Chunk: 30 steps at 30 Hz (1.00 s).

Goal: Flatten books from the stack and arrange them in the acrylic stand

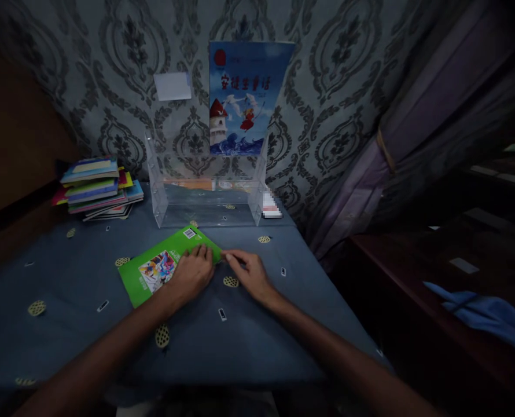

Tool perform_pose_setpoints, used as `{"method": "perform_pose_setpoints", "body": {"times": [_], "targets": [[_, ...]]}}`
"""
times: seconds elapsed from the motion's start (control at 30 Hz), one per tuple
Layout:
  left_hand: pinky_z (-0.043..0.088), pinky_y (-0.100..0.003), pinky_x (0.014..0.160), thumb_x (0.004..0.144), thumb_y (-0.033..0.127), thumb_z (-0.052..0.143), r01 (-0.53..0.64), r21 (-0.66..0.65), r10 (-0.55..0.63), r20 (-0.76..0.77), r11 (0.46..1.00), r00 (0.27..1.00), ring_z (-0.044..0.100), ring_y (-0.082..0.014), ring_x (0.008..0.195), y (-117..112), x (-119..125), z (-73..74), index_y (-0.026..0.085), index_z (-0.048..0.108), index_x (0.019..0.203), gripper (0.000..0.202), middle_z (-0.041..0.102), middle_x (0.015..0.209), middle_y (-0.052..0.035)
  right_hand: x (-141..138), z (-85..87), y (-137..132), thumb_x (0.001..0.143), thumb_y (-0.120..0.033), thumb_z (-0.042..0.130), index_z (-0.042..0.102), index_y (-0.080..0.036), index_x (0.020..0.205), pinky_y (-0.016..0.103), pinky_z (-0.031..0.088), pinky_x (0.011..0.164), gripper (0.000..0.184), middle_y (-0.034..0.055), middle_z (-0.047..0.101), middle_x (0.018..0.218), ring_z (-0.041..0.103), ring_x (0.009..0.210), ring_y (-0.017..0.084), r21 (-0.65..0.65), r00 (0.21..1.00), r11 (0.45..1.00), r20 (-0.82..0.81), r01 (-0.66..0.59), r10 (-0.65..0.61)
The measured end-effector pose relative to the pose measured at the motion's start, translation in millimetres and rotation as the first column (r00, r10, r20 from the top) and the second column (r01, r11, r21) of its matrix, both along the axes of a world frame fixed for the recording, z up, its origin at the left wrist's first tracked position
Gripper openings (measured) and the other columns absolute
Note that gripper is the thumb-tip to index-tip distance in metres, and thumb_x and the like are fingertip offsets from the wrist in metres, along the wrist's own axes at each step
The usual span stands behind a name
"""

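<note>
A green book [131, 278] with a colourful picture and a barcode lies at an angle on the patterned tablecloth. My left hand [195, 267] rests on its right part, fingers laid over the cover and pressing on it. At the book's right corner, my right hand [251, 272] is closed, thumb and forefinger pinching the corner. Just behind the book stands a clear acrylic rack [205, 213]. A blue storybook [249, 98] with a red-roofed tower on its cover stands upright at the rack's upper right.
A stack of books [96, 188] sits at the back left of the table [257, 341]. A white card [173, 86] shows above the rack's left side. Purple curtain [353, 150] hangs on the right, beyond the table edge, near a blue cloth [483, 315] on a dark surface.
</note>
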<state>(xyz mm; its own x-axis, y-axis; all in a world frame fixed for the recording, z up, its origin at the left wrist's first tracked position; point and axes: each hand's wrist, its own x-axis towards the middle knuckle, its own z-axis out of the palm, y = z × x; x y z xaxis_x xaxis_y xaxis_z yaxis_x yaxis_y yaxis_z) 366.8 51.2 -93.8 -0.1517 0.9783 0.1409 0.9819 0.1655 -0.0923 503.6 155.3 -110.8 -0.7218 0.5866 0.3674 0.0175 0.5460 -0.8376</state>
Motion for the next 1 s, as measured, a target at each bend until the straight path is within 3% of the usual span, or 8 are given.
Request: {"method": "perform_pose_setpoints", "body": {"times": [0.13,0.3,0.43,0.6,0.7,0.77,0.9,1.0], "targets": [[0.053,-0.04,0.082,0.096,0.014,0.041,-0.003,-0.088,0.003,0.004,0.996,1.0,0.066,-0.0311,0.104,2,4,14.3,0.009,0.058,0.112,0.023,0.068,0.108,-0.02,-15,-2.4,24,0.092,-0.03,0.049,0.071,-0.018,0.109,0.037,0.054,0.087,0.031,0.0087,0.076,0.107,0.071,0.099,0.024,0.0,0.996,0.997,-0.046,0.074,-0.074],[0.053,-0.035,0.076,0.099,0.015,0.039,-0.052,-0.192,0.068,0.078,0.98,0.995,0.07,-0.0273,0.094,3,2,31.3,0.012,0.056,0.11,0.021,0.07,0.1,-0.0153,-30,-11.6,30,0.096,-0.033,0.046,0.065,-0.021,0.119,0.037,0.052,0.093,0.032,0.008,0.072,0.116,0.066,0.109,0.022,0.011,0.991,1.0,-0.128,0.028,-0.026],[0.053,-0.035,0.078,0.1,0.022,0.04,-0.038,-0.148,0.049,0.074,0.988,0.996,0.069,-0.0273,0.096,2,1,25.6,0.013,0.059,0.108,0.022,0.069,0.104,-0.0151,-30,-20.6,26,0.097,-0.031,0.044,0.064,-0.021,0.122,0.04,0.05,0.098,0.033,0.009,0.071,0.116,0.065,0.11,0.023,0.08,0.992,0.997,-0.129,0.007,0.003],[0.052,-0.038,0.084,0.098,0.035,0.049,-0.009,-0.045,0.013,0.086,0.999,0.996,0.064,-0.0295,0.108,-6,-2,10.5,0.013,0.061,0.116,0.031,0.066,0.116,-0.0153,-25,-24.3,24,0.097,-0.025,0.044,0.068,-0.02,0.116,0.042,0.051,0.093,0.03,0.0098,0.072,0.106,0.065,0.102,0.024,0.237,0.996,0.968,-0.02,-0.082,0.089],[0.047,-0.037,0.097,0.099,0.041,0.047,-0.023,0.008,0.021,0.193,1.0,0.981,0.06,-0.0267,0.117,-14,-20,8.1,0.017,0.061,0.117,0.034,0.064,0.125,-0.0121,-24,-23.3,23,0.096,-0.022,0.047,0.07,-0.022,0.109,0.042,0.051,0.09,0.027,0.0079,0.073,0.097,0.064,0.094,0.023,0.344,0.99,0.929,0.031,-0.14,0.137],[0.043,-0.039,0.102,0.098,0.042,0.049,-0.123,0.005,0.119,0.22,0.992,0.968,0.056,-0.0286,0.123,-20,-39,9.5,0.016,0.059,0.121,0.036,0.06,0.132,-0.0141,-23,-22.3,22,0.096,-0.021,0.047,0.07,-0.02,0.107,0.041,0.05,0.088,0.026,0.0083,0.073,0.094,0.063,0.09,0.023,0.396,0.988,0.905,0.044,-0.155,0.15],[0.045,-0.043,0.093,0.089,0.053,0.057,-0.356,-0.109,0.372,0.309,0.928,0.875,0.058,-0.0352,0.116,-27,-80,14.8,0.015,0.053,0.127,0.055,0.06,0.128,-0.019,-23,-22.4,22,0.095,-0.021,0.05,0.069,-0.019,0.106,0.042,0.049,0.085,0.023,0.0082,0.073,0.09,0.061,0.086,0.024,0.469,0.985,0.866,0.092,-0.171,0.145],[0.045,-0.042,0.092,0.074,0.059,0.068,-0.373,-0.133,0.392,0.444,0.918,0.806,0.056,-0.0375,0.119,-22,-102,16.0,0.017,0.056,0.123,0.066,0.061,0.127,-0.0181,-25,-24.9,24,0.092,-0.026,0.059,0.068,-0.019,0.108,0.042,0.048,0.086,0.02,0.0085,0.072,0.092,0.062,0.087,0.024,0.484,0.978,0.85,0.13,-0.206,0.163]]}}
